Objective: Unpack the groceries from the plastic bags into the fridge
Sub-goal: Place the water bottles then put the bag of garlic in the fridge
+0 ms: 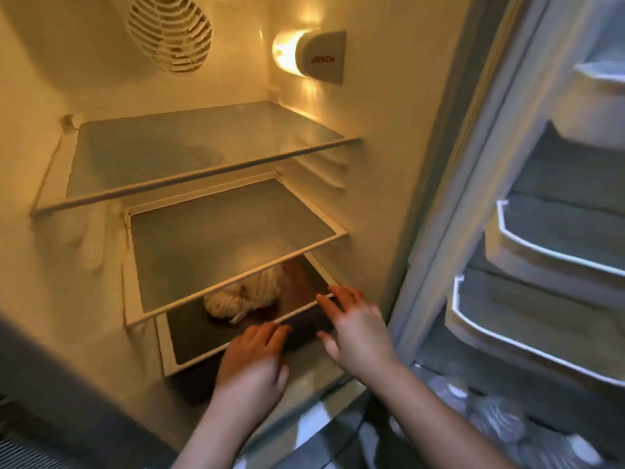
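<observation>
The fridge stands open with three glass shelves. The top shelf [216,164] and the middle shelf [236,265] are bare. On the lowest shelf [189,346] lies a pale knotted bundle [243,296], partly hidden under the middle shelf. My left hand [253,360] rests flat at the front edge of the lowest shelf, fingers together, holding nothing. My right hand [355,326] hovers at the shelf's front right corner with fingers spread and empty. No plastic bag is clearly visible.
The fridge door [527,252] hangs open on the right with white-rimmed door racks [541,353]. A lit lamp housing [311,57] sits on the right inner wall and a round vent [170,32] on the back wall. Blurred bottle tops [487,411] show low in the door.
</observation>
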